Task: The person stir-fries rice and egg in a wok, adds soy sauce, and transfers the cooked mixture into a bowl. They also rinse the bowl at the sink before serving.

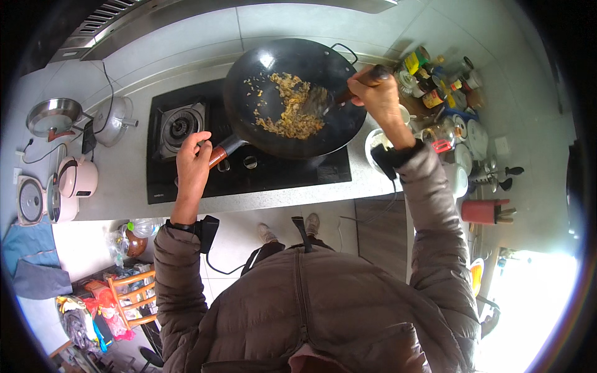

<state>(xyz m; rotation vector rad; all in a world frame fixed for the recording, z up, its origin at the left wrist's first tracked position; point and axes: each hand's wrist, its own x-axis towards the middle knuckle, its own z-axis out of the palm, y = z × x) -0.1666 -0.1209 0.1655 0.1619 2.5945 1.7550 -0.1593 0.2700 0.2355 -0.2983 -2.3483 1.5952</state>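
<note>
A large black wok (261, 135) stands over the right side of the black gas hob (186, 186). Fried rice with yellow, egg-like bits (291, 109) lies in it. My right hand (378, 93) grips the dark wooden handle of a metal spatula (319, 100), whose blade is in the rice. My left hand (193, 151) is over the wok's brown wooden handle (218, 156), with thumb and fingers apart and loosely bent beyond it. It hides part of the handle; whether the palm touches it cannot be told. Both wrists wear black straps with boxes and cables.
An unused burner (178, 126) is left of the wok. Farther left stand a lidded metal pot (112, 121) and a pink cooker (78, 177). A white bowl (373, 140) is beneath my right wrist. Jars and bottles (433, 98) crowd the right corner, near a red knife block (478, 211).
</note>
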